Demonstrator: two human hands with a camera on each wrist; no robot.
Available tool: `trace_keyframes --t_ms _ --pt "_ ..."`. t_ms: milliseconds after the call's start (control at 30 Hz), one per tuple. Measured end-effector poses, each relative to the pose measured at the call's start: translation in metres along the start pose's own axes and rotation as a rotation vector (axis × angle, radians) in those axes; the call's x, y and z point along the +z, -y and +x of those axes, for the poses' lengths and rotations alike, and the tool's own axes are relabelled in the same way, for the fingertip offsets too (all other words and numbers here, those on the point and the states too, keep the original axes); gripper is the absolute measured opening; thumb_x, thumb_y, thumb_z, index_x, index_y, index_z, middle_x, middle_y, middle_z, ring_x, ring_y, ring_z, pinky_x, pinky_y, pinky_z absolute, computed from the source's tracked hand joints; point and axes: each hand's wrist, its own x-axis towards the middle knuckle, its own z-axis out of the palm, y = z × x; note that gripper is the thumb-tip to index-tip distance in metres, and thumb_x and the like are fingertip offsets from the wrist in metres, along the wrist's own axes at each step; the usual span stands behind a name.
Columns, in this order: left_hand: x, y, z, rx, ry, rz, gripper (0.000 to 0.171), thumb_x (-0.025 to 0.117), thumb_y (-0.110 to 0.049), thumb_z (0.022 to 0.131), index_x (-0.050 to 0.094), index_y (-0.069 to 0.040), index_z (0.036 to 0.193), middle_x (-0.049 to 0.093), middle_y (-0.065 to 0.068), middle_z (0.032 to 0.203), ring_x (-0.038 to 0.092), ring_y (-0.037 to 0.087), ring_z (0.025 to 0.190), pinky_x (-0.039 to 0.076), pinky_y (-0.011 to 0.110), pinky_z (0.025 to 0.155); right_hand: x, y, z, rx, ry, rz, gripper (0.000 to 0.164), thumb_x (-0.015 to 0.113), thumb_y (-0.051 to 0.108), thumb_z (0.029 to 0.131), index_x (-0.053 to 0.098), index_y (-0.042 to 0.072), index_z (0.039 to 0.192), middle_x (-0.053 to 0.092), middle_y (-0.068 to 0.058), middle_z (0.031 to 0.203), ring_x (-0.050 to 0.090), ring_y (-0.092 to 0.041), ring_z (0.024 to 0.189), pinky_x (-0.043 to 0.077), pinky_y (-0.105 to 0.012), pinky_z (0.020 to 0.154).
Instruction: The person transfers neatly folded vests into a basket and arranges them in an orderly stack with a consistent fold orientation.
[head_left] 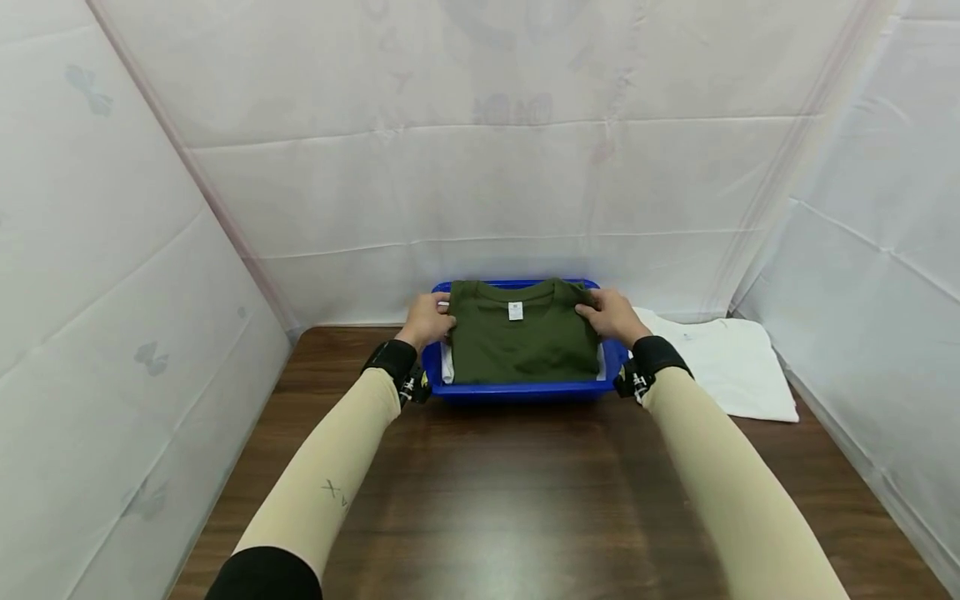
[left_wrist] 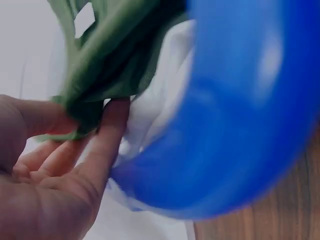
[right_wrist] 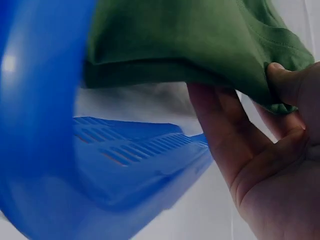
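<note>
A folded dark green T-shirt [head_left: 525, 346] with a white neck label lies over a blue plastic basket [head_left: 525, 388]. White cloth [head_left: 447, 363] shows beneath it inside the basket. My left hand [head_left: 427, 320] pinches the shirt's left edge between thumb and fingers; in the left wrist view the thumb is on top and the fingers [left_wrist: 107, 145] reach under the green fabric. On the other side my right hand [head_left: 611, 317] pinches the right edge, its thumb [right_wrist: 282, 82] above and fingers below. Slots in the basket's wall [right_wrist: 130, 150] appear in the right wrist view.
A white folded garment [head_left: 723, 367] lies on the brown wooden table [head_left: 517, 492], right of the basket. White sheeting [head_left: 480, 192] hangs close behind the basket, and more sheeting rises along the left and right sides.
</note>
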Motion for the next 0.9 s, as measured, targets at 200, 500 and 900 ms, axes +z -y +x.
trace_keyframes --t_ms 200,500,900 --pt "0.007 0.001 -0.004 -0.042 0.102 -0.141 0.052 0.058 0.012 0.094 0.051 0.005 0.145 0.060 0.027 0.138 0.065 0.041 0.119 0.061 0.041 0.086 0.004 -0.006 0.000 0.047 0.001 -0.109 0.047 0.049 0.017 0.109 0.043 -0.005 0.150 0.057 -0.036 0.132 0.058 -0.049 0.117 0.051 -0.056 0.095" --pt "0.008 0.001 -0.011 0.059 0.158 0.102 0.045 0.065 -0.001 0.096 0.058 0.003 0.141 0.060 0.025 0.139 0.060 0.037 0.127 0.056 0.044 0.096 0.005 -0.008 -0.003 0.043 -0.047 -0.050 0.058 0.049 0.007 0.107 0.028 0.006 0.161 0.055 -0.034 0.140 0.056 -0.048 0.125 0.051 -0.056 0.098" --pt "0.011 0.010 -0.014 0.192 0.175 0.338 0.034 0.067 -0.001 0.096 0.068 0.001 0.130 0.064 0.022 0.135 0.064 0.038 0.121 0.057 0.044 0.092 0.004 -0.010 -0.005 -0.037 -0.027 -0.084 0.051 0.049 0.008 0.107 0.038 0.006 0.157 0.049 -0.032 0.147 0.055 -0.049 0.127 0.053 -0.053 0.090"
